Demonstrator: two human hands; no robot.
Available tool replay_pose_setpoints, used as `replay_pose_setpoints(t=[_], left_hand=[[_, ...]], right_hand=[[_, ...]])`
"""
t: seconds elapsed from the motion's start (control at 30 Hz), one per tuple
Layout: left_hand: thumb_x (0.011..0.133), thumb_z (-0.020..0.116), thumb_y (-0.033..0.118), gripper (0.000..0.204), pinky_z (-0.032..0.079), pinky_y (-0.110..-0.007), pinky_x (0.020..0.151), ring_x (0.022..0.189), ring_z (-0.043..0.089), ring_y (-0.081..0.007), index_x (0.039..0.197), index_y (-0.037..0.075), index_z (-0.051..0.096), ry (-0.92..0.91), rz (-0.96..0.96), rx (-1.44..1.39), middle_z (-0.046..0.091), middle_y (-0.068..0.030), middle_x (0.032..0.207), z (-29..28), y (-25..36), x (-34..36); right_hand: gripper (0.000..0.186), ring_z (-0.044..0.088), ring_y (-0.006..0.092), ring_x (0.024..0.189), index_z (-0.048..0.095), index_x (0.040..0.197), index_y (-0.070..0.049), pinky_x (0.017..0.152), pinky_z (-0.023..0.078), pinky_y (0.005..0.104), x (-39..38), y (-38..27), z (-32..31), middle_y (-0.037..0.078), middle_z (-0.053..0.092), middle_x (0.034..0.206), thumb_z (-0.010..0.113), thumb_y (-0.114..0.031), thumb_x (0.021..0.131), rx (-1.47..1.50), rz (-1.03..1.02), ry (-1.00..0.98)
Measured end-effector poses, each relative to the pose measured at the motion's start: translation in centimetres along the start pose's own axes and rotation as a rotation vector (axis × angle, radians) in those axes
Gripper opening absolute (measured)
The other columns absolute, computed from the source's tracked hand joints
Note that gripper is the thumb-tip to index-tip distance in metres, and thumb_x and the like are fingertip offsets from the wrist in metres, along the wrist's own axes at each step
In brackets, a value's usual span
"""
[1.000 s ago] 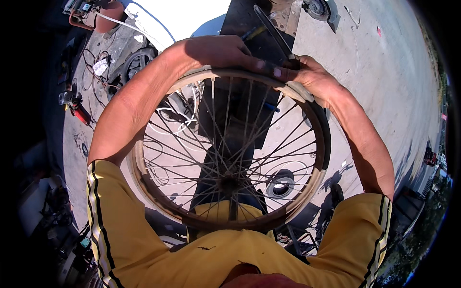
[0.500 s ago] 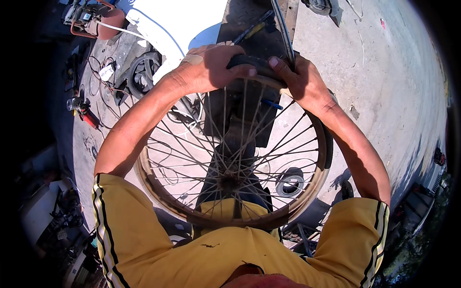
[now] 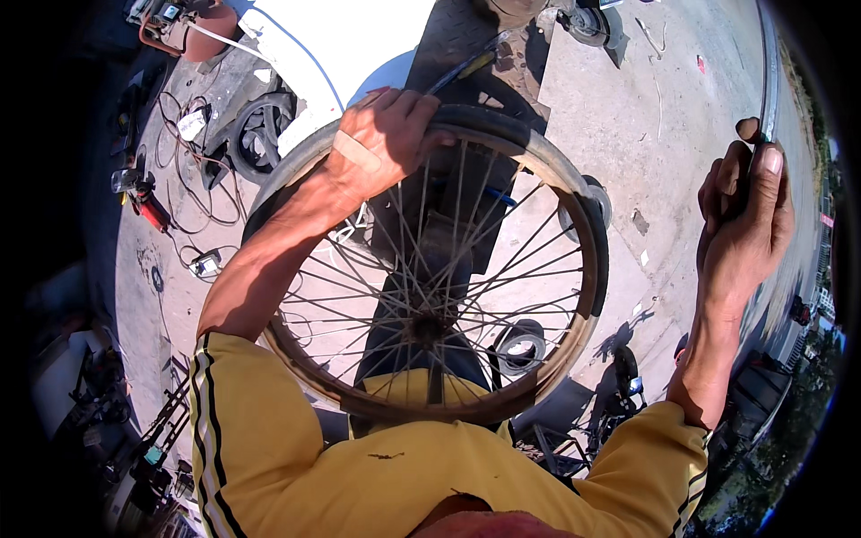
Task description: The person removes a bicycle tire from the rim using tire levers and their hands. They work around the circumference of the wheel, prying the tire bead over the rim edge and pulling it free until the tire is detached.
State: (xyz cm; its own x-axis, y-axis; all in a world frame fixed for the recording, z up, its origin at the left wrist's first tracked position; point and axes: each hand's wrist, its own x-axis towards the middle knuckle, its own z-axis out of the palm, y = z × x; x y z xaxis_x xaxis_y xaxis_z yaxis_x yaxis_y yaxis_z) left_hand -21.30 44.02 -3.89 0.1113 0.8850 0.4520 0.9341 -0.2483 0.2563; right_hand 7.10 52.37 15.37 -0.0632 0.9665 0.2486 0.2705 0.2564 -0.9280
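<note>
A spoked bicycle wheel (image 3: 584,242) with a dark tyre and brownish rim lies in front of my body. My left hand (image 3: 381,143) grips its top edge, slightly left of centre, with an adhesive plaster across the back. Out to the right, apart from the wheel, my right hand (image 3: 746,202) is wrapped round a long metal bar (image 3: 769,63) pointing away from me. Behind the wheel's top, a slim tool with a yellow part (image 3: 475,63) rests on a dark plate (image 3: 435,45).
At upper left are a rusty compressor (image 3: 202,31), a white sheet (image 3: 323,45), loose black tyres (image 3: 247,143), cables and a red power tool (image 3: 152,211). A caster wheel (image 3: 587,22) stands at the top on the concrete floor (image 3: 673,125), another tyre (image 3: 520,350) below.
My right hand has left the rim and swung far right with the bar. My left hand stays on the wheel's top, moved slightly, with the tyre beside it now in plainer view.
</note>
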Motion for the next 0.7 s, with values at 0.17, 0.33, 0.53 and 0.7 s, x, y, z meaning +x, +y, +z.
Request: replay_pose_setpoints(t=[0.17, 0.33, 0.53, 0.7], left_hand=[[0.087, 0.078, 0.037, 0.046, 0.059, -0.042, 0.083, 0.096, 0.071, -0.0335, 0.116, 0.002, 0.066, 0.011, -0.014, -0.017, 0.071, -0.0161, 0.105, 0.6, -0.1, -0.1], [0.087, 0.077, 0.036, 0.05, 0.058, -0.043, 0.087, 0.104, 0.071, -0.035, 0.121, 0.002, 0.065, -0.02, -0.097, -0.025, 0.071, -0.0188, 0.111, 0.4, 0.0, -0.9], [0.091, 0.076, 0.036, 0.049, 0.058, -0.043, 0.089, 0.102, 0.071, -0.0363, 0.124, 0.001, 0.065, 0.008, -0.06, -0.061, 0.072, -0.0185, 0.109, -0.1, -0.2, -0.7], [0.097, 0.062, 0.056, 0.057, 0.056, -0.04, 0.075, 0.079, 0.071, -0.0308, 0.105, 0.001, 0.07, -0.489, -0.327, -0.302, 0.07, -0.0149, 0.082, -3.0, -0.1, 4.1]], right_hand=[[0.042, 0.037, 0.008, 0.058, 0.058, 0.081, -0.005, 0.053, 0.032, 0.0285, -3.1, 4.9, 0.1, -0.002, 0.045, 0.064, 0.052, -0.034, 0.111, -0.293, 0.386, -0.772], [0.047, 0.036, 0.0075, 0.052, 0.055, 0.077, -0.007, 0.049, 0.028, 0.027, -0.3, 0.8, 1.6, -0.004, 0.042, 0.06, 0.05, -0.038, 0.111, -0.104, 0.335, -0.467], [0.051, 0.035, 0.0115, 0.06, 0.057, 0.075, -0.005, 0.057, 0.033, 0.0312, -0.2, 4.6, 1.0, -0.002, 0.039, 0.063, 0.05, -0.041, 0.111, -0.589, 0.594, -1.043], [0.043, 0.043, 0.013, 0.064, 0.067, 0.095, -0.002, 0.063, 0.041, 0.0326, 2.0, 7.4, 1.2, 0.001, 0.049, 0.068, 0.054, -0.04, 0.109, -0.544, 0.32, -0.642]])
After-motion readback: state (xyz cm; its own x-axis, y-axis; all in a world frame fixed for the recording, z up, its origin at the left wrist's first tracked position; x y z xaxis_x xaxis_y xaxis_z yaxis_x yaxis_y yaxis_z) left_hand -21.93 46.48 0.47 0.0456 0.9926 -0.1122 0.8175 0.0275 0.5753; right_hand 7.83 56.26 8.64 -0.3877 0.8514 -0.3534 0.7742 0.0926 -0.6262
